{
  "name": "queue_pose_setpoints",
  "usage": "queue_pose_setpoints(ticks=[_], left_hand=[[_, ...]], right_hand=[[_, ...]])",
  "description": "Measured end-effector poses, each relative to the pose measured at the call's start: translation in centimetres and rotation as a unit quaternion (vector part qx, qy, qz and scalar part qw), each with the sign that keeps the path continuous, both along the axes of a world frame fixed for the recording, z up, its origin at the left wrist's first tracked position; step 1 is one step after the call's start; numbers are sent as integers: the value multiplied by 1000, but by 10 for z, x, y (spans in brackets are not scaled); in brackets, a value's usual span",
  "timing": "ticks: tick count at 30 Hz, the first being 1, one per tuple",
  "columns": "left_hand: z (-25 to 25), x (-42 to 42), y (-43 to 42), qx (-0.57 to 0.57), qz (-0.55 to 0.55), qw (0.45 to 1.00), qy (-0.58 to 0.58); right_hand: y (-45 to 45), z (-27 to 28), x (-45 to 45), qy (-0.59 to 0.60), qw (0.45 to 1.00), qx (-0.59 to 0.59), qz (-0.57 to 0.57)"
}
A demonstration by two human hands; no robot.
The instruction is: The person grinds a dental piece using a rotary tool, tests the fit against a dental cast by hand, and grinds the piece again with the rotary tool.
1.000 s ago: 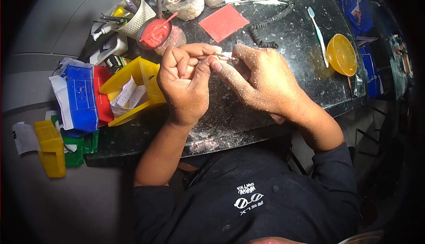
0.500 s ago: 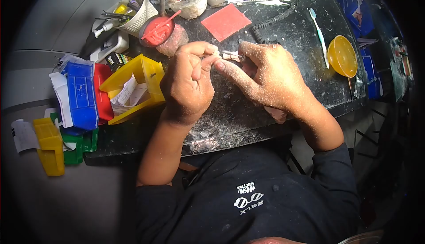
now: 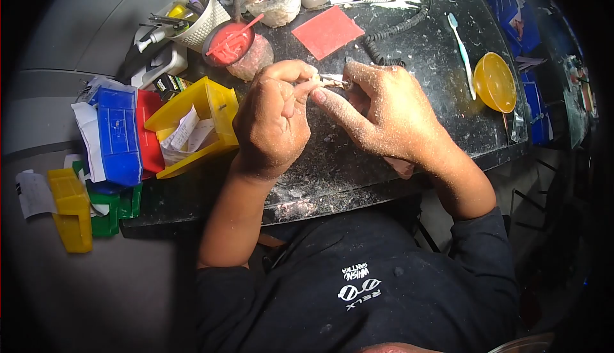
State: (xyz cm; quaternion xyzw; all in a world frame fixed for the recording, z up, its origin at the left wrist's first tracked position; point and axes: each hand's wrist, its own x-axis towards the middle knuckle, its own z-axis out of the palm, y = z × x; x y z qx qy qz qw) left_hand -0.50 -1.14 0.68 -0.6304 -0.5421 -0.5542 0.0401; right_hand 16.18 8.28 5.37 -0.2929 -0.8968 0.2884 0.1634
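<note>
Head view: before me, the left hand (image 3: 274, 121) pinches a small pale piece (image 3: 314, 78), mostly hidden by fingertips, above the black table (image 3: 348, 167). The right hand (image 3: 393, 106) grips a slim metal tool (image 3: 335, 80), its end near the piece.

The bare, dust-flecked left hand (image 3: 274, 122), at 11 o'clock, pinches with curled fingers (image 3: 279, 73); the white-powdered right hand (image 3: 394, 111), at 2 o'clock, stretches its thumb (image 3: 343, 110) toward 10 o'clock; the bare left forearm (image 3: 233, 218) aims at 1 o'clock
</note>
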Motion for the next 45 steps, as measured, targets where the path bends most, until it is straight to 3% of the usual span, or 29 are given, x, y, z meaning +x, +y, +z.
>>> queue_pose_setpoints(ticks=[22, 25, 28, 33, 45], left_hand=[[-9, 4, 3, 7, -62, 975, -215], [-11, 0, 4, 38, -81, 976, -200], [-6, 1, 1, -16, -52, 985, -164], [-7, 3, 3, 3, -128, 961, -244], [-3, 5, 1, -16, -152, 946, -287]], right_hand=[[-5, 4, 0, 23, 999, -42, -6], [-5, 4, 0, 14, 999, -44, -13], [-6, 2, 0, 30, 999, -38, -7], [-3, 3, 1, 10, 1000, -20, -16], [-3, -2, 0, 21, 1000, 8, 11]])
